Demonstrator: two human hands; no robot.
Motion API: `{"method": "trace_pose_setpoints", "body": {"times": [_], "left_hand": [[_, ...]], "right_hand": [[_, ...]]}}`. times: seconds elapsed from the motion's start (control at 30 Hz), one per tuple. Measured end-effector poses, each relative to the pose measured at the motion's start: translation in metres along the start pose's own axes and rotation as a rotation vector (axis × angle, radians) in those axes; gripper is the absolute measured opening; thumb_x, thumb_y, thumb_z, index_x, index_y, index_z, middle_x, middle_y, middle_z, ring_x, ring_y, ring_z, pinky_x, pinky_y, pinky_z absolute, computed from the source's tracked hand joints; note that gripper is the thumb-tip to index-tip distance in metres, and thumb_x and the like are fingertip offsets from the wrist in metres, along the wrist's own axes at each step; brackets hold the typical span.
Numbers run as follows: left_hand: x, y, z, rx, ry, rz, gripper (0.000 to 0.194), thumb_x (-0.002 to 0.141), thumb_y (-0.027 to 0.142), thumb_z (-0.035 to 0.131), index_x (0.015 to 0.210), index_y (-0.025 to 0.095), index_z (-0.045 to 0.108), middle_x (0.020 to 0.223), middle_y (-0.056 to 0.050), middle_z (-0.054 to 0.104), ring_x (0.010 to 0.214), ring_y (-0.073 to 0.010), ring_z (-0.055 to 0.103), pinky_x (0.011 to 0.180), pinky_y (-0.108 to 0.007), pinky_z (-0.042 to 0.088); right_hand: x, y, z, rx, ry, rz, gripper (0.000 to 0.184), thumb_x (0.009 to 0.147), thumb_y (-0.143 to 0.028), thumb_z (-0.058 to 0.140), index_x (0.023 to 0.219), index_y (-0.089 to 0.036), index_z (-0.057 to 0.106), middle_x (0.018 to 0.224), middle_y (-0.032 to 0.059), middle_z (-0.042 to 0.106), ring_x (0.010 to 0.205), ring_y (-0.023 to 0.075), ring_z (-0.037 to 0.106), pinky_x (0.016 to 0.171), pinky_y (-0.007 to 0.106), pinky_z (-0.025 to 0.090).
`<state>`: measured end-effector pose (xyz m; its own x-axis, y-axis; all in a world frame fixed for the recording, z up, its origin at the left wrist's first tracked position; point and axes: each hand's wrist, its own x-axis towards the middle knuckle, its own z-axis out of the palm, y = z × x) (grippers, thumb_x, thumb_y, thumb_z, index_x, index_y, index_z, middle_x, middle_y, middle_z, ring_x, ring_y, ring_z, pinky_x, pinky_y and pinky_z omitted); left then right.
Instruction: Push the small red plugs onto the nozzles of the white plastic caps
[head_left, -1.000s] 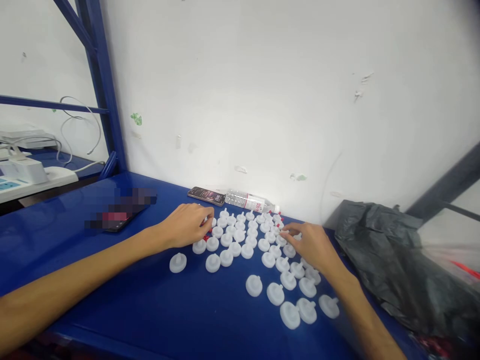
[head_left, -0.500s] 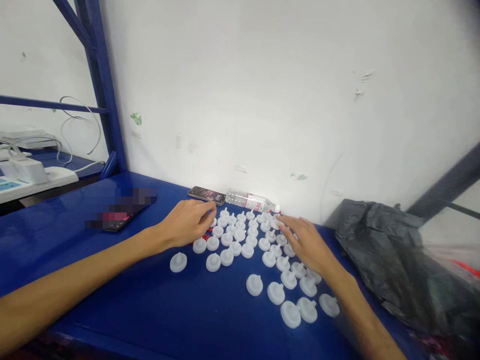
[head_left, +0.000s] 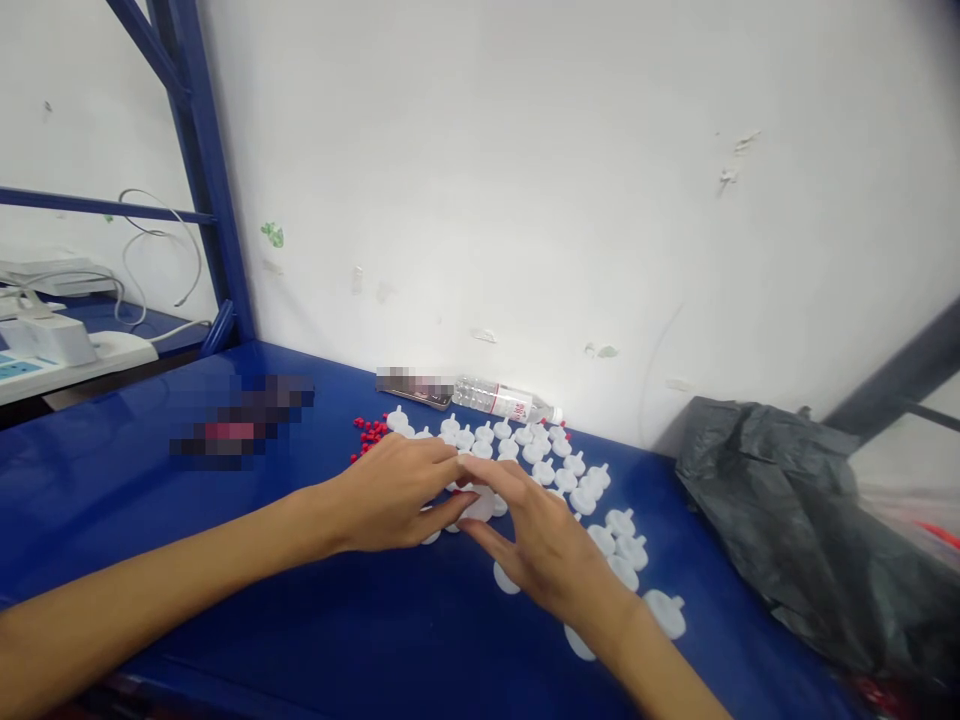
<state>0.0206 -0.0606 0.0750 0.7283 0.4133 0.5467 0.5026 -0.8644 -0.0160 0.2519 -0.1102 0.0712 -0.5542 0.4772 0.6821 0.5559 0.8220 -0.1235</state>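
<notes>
Over the middle of the blue table (head_left: 360,630), my two hands meet at the fingertips. My right hand (head_left: 551,535) pinches a white round plastic disc (head_left: 478,507), whose far side the fingers cover. Closed against it from the left is my left hand (head_left: 397,492); a speck of red at its fingertips looks like a small red piece. Many white discs with short stems (head_left: 544,472) are spread behind and to the right of the hands, some partly hidden under my right arm. A loose group of small red pieces (head_left: 369,436) lies just beyond my left hand.
A clear water bottle (head_left: 499,400) lies along the wall beside a phone (head_left: 416,388). Farther left is a blurred dark object (head_left: 240,430). A black plastic bag (head_left: 757,520) occupies the right side. A blue metal post (head_left: 210,170) and a white power strip (head_left: 120,352) stand left.
My left hand has come right and nearer from the red pieces, uncovering them. My right hand has moved left from the far discs. They now meet around a white disc.
</notes>
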Motion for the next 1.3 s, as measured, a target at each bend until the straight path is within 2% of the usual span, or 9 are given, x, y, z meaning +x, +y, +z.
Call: {"method": "trace_pose_setpoints", "body": {"times": [0.13,0.27,0.37,0.47,0.57,0.7,0.9,1.0,1.3], "left_hand": [[-0.001,0.0,0.0,0.001,-0.024,0.063,0.027,0.115,0.039,0.044,0.099,0.025,0.061,0.079,-0.003,0.07,0.064,-0.0218,0.061,0.053,-0.037,0.03],[-0.002,-0.002,0.002,-0.036,-0.006,0.018,0.038,0.117,0.037,0.034,0.086,0.026,0.054,0.073,-0.001,0.065,0.059,-0.0199,0.056,0.054,-0.037,0.029],[0.0,-0.01,-0.008,-0.084,0.047,-0.1,0.047,0.118,0.037,0.026,0.074,0.026,0.038,0.061,0.004,0.05,0.052,-0.0153,0.047,0.055,-0.033,0.033],[0.004,-0.025,-0.024,-0.094,0.113,-0.265,0.046,0.117,0.034,0.018,0.072,0.027,0.024,0.057,0.006,0.036,0.05,-0.0136,0.037,0.056,-0.032,0.032],[0.006,-0.04,-0.029,-0.053,0.096,-0.371,0.04,0.112,0.033,0.033,0.072,0.026,0.032,0.061,0.005,0.045,0.055,-0.0155,0.041,0.06,-0.034,0.03],[0.002,-0.053,-0.014,-0.013,-0.071,-0.394,0.026,0.102,0.025,0.05,0.076,0.025,0.049,0.075,-0.002,0.064,0.068,-0.0214,0.056,0.063,-0.036,0.032],[-0.004,-0.058,0.001,0.026,-0.219,-0.391,0.026,0.104,0.023,0.048,0.079,0.024,0.058,0.086,-0.006,0.067,0.076,-0.0249,0.063,0.063,-0.037,0.034],[-0.004,-0.058,0.001,0.034,-0.24,-0.391,0.028,0.105,0.024,0.045,0.084,0.024,0.062,0.09,-0.007,0.069,0.08,-0.0258,0.065,0.065,-0.037,0.038],[-0.003,-0.054,0.0,0.044,-0.259,-0.368,0.022,0.106,0.021,0.047,0.096,0.024,0.066,0.098,-0.007,0.074,0.087,-0.0254,0.069,0.067,-0.036,0.04]], "right_hand": [[0.001,-0.001,0.001,-0.007,0.073,0.0,0.07,0.11,-0.03,0.062,0.171,-0.037,0.029,0.124,0.008,0.08,0.106,0.0245,0.084,0.085,0.037,0.076],[0.002,0.005,-0.001,-0.033,0.069,-0.013,0.071,0.108,-0.025,0.064,0.171,-0.038,0.031,0.135,0.0046,0.081,0.12,0.0221,0.081,0.102,0.036,0.071],[-0.003,0.023,-0.013,-0.125,0.077,0.071,0.055,0.109,-0.022,0.06,0.161,-0.038,0.049,0.13,0.0013,0.083,0.119,0.0205,0.081,0.104,0.036,0.069],[-0.014,0.054,-0.034,-0.223,0.129,0.247,0.034,0.108,-0.028,0.06,0.141,-0.028,0.068,0.119,0.0073,0.085,0.103,0.0257,0.084,0.095,0.043,0.071],[-0.025,0.081,-0.05,-0.298,0.167,0.431,0.028,0.106,-0.039,0.061,0.123,-0.021,0.075,0.114,0.0129,0.085,0.083,0.0282,0.083,0.082,0.048,0.07],[-0.031,0.096,-0.049,-0.302,0.121,0.55,0.03,0.104,-0.045,0.056,0.109,-0.024,0.077,0.107,0.01,0.087,0.097,0.032,0.083,0.094,0.05,0.065],[-0.031,0.103,-0.045,-0.277,0.062,0.612,0.03,0.096,-0.052,0.059,0.091,-0.029,0.078,0.093,0.0069,0.087,0.091,0.0327,0.082,0.09,0.049,0.063],[-0.033,0.105,-0.046,-0.245,0.047,0.64,0.025,0.095,-0.047,0.06,0.089,-0.029,0.076,0.087,0.0042,0.087,0.08,0.0292,0.083,0.079,0.043,0.064],[-0.036,0.108,-0.039,-0.2,0.004,0.647,0.016,0.094,-0.03,0.062,0.087,-0.03,0.077,0.09,0.0038,0.09,0.087,0.0304,0.087,0.083,0.042,0.068]]}}
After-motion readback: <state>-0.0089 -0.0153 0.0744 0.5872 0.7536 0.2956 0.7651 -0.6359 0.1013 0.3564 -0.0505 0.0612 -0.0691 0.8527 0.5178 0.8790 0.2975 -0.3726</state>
